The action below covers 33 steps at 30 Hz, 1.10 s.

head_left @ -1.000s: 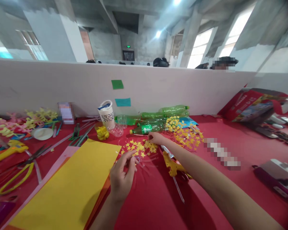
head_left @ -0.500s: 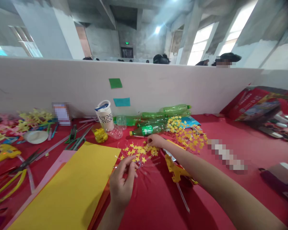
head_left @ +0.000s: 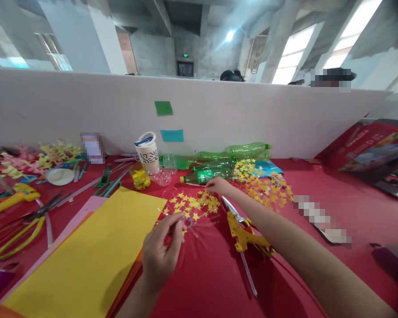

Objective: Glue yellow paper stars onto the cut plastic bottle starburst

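My left hand (head_left: 161,249) is raised at the near left of a loose pile of yellow paper stars (head_left: 190,203), its thumb and fingers curled together. A star and a clear round edge show by its fingertips; what it pinches, if anything, I cannot make out. My right hand (head_left: 220,187) reaches to the far right edge of the pile, fingers bent down and closed at the stars. Anything between them is hidden. Under the right forearm lie a yellow glue gun (head_left: 242,232) with a clear glue stick and a pair of scissors (head_left: 232,206).
Yellow sheets (head_left: 86,247) lie left of my left hand. Behind the stars are green plastic bottles (head_left: 215,176), a white cup (head_left: 147,154) and a second star heap (head_left: 268,190). Yellow-handled scissors (head_left: 23,236), another glue gun (head_left: 15,198) and a white dish (head_left: 59,176) lie left.
The view has shifted a little. My left hand has drawn slightly left and nearer to me. My right hand stays at the far edge of the star pile, fingers still down.
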Each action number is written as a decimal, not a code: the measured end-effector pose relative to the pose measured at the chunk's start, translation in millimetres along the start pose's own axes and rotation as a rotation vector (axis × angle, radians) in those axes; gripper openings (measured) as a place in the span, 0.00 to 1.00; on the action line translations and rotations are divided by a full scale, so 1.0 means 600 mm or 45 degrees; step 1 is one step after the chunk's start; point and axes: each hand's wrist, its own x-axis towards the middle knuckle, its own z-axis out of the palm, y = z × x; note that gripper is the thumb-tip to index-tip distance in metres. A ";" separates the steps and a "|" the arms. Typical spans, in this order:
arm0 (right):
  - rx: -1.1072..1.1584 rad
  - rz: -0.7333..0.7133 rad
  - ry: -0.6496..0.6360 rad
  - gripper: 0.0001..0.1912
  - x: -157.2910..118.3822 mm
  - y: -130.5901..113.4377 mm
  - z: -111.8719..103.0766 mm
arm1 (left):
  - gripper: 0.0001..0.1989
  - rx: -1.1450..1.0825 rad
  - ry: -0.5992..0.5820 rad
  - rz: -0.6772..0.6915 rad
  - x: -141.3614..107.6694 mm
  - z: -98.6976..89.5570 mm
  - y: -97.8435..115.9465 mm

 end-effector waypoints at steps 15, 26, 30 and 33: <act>0.542 -0.329 0.207 0.05 -0.216 -0.118 -0.013 | 0.10 0.126 -0.308 -0.288 0.022 0.040 0.076; 0.380 -0.425 0.295 0.05 -0.238 -0.132 0.003 | 0.07 0.258 -0.267 -0.225 0.032 0.058 0.081; -0.160 -0.370 0.418 0.09 -0.262 -0.091 -0.013 | 0.07 0.190 -0.221 -0.218 0.022 0.046 0.080; -0.707 -0.099 0.323 0.12 -0.290 -0.029 -0.007 | 0.07 0.141 -0.188 -0.247 0.019 0.032 0.077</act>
